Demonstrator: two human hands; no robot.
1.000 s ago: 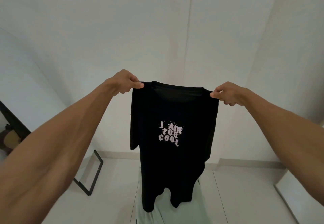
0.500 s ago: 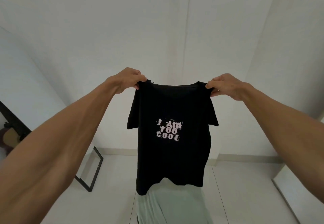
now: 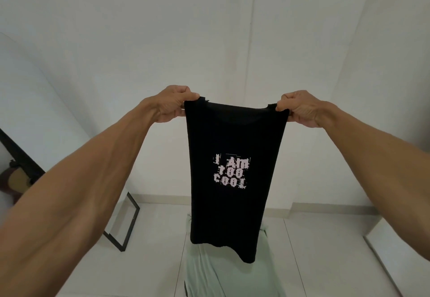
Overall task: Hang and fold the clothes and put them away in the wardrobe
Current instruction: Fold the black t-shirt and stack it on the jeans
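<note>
A black T-shirt (image 3: 232, 138) with pale pink lettering hangs in the air in front of me, held up at arm's length. My left hand (image 3: 171, 103) grips its left shoulder and my right hand (image 3: 300, 108) grips its right shoulder. Both sleeves are hidden, folded behind the body, so the shirt hangs as a narrow strip. Its hem dangles just above a pale green garment (image 3: 232, 278) spread flat on the white floor below.
A black-framed panel (image 3: 126, 224) leans against the left wall, with a dark brown object (image 3: 11, 180) behind it at the far left. White walls stand ahead. A white edge of furniture (image 3: 400, 252) shows at the lower right.
The sleeves, which stuck out at both sides, are now tucked behind the shirt. My hands have shifted their hold at the shoulders and the shirt hangs narrower.
</note>
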